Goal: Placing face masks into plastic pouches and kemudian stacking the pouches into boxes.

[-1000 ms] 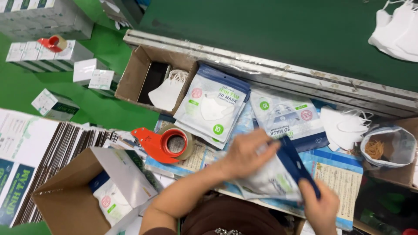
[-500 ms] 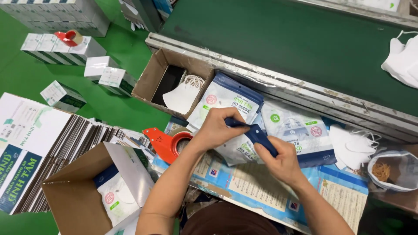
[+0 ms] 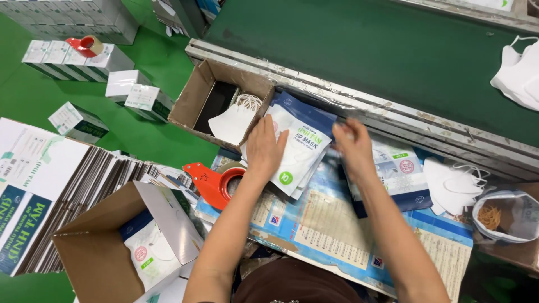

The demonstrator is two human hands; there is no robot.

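Head view, looking down on a packing desk [image 3: 337,224] covered with printed sheets. The left hand [image 3: 265,147] lies flat, fingers spread, on the top pouch of a stack of mask pouches [image 3: 297,151] beside the metal rail of a green conveyor belt [image 3: 359,50]; its grip is apart, pressing rather than clamping. The right hand [image 3: 353,147], blurred, hovers at the stack's right edge with fingers loosely apart and nothing held. Half a second ago both hands held a pouch together above the desk; that pouch now rests on the stack, so it reads as just set down and squared up. Left of the stack, an open cardboard tray [image 3: 216,101] holds loose white masks [image 3: 233,120]. A red tape dispenser [image 3: 216,182] lies just below the left wrist. A second pile of pouches [image 3: 398,171] sits to the right; an open carton [image 3: 112,247] with pouches stands lower left.
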